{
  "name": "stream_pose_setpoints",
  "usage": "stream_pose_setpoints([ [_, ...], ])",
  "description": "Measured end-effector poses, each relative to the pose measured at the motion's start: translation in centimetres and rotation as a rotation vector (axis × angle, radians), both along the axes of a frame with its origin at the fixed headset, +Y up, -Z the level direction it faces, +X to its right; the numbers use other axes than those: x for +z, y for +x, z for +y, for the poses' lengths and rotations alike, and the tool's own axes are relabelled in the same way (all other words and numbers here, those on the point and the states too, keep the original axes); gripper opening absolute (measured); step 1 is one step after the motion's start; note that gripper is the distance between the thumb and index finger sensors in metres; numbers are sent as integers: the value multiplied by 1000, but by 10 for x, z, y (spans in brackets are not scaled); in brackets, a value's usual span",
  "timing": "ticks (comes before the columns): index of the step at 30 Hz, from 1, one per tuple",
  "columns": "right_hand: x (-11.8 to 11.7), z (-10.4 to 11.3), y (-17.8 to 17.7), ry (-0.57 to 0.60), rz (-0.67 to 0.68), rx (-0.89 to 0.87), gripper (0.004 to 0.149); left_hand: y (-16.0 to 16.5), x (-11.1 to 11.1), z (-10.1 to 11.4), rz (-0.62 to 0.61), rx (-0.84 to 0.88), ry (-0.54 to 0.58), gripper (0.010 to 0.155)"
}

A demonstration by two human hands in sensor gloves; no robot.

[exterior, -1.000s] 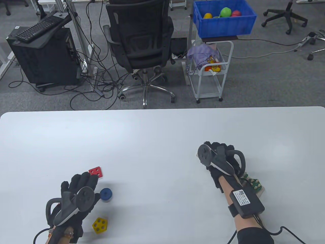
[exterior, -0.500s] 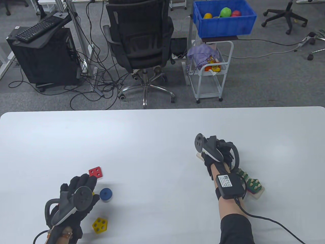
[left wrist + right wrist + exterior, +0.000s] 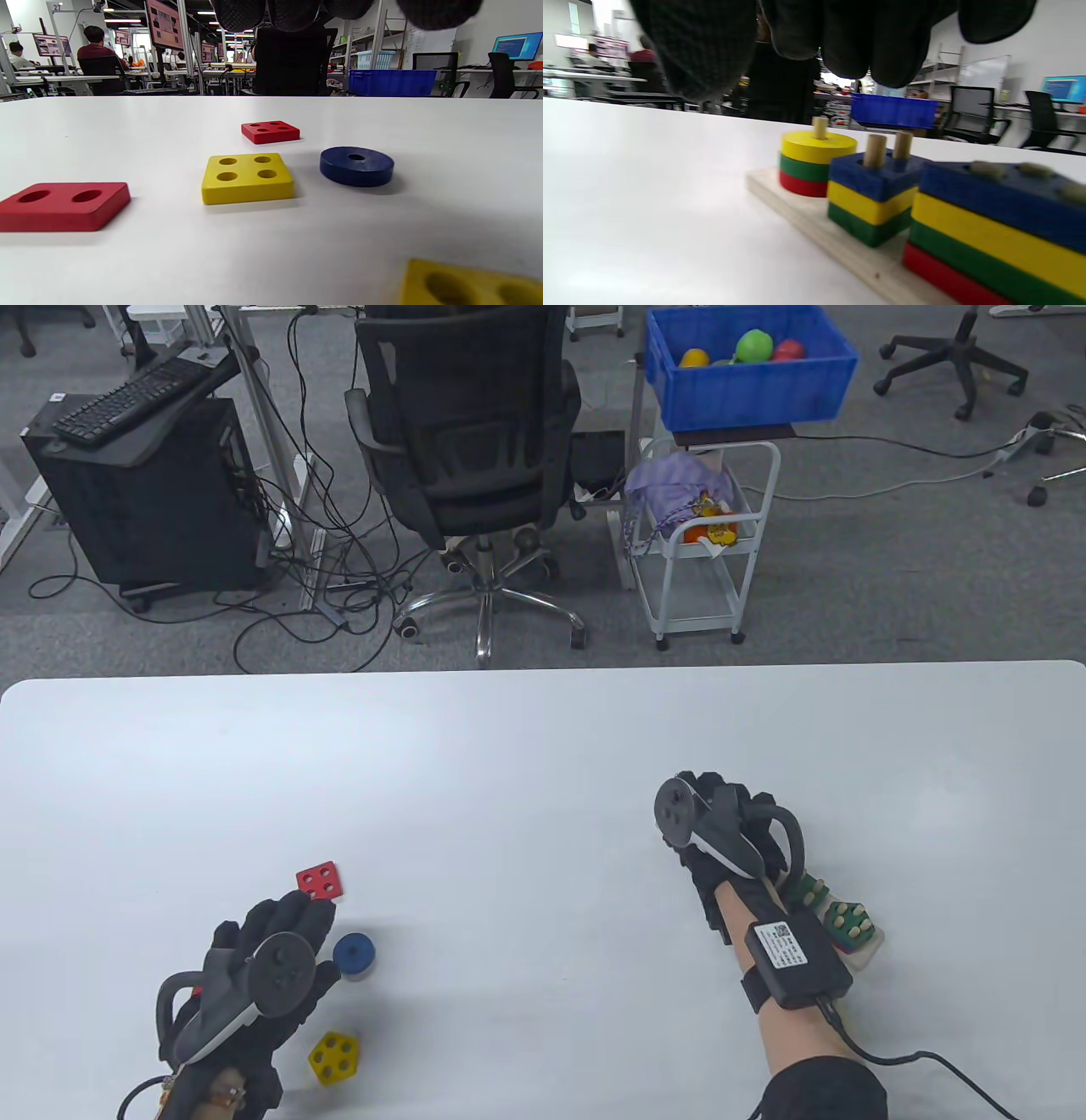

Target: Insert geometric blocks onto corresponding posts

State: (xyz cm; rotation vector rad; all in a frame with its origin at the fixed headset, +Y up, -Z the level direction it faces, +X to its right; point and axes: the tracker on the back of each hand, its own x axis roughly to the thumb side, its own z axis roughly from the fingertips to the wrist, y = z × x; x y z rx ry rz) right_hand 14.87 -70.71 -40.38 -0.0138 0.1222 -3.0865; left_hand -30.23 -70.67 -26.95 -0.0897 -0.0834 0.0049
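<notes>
Left hand: the left hand [image 3: 271, 963] is hovering low over the loose blocks with fingers spread, gripping nothing; only its fingertips [image 3: 292, 12] are showing in the left wrist view.
Right hand: the right hand [image 3: 730, 836] is hanging over the far end of the wooden base [image 3: 814, 220]; its fingers are curling down, and I cannot tell whether they are touching anything.
Loose blocks: a blue ring [image 3: 356, 166], a yellow four-hole square [image 3: 247, 178], a red four-hole square [image 3: 270, 131], a red two-hole block [image 3: 63, 206] and a yellow five-hole block [image 3: 333, 1057] are lying flat on the table [image 3: 509, 780], well apart from the base.
Posts: the single post is carrying red, green and yellow rings [image 3: 818, 163]; the two-post stack [image 3: 871, 197] is topped with blue.
Step in hand: probably picking the blue ring for the single post.
Doing it well: pinching the ring by its rim, keeping it level, centring the hole over the post, and steadying the base while lowering.
</notes>
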Motion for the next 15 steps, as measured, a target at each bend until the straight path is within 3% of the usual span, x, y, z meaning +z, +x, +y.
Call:
stream_pose_setpoints([
  [11,125,0,-28,13,294,-55,67,21,7,-4,-92,-47,-42,68],
  [15,145,-1,-32,52,357,-58,66,24,8,-6,-185,-13,-171,63],
])
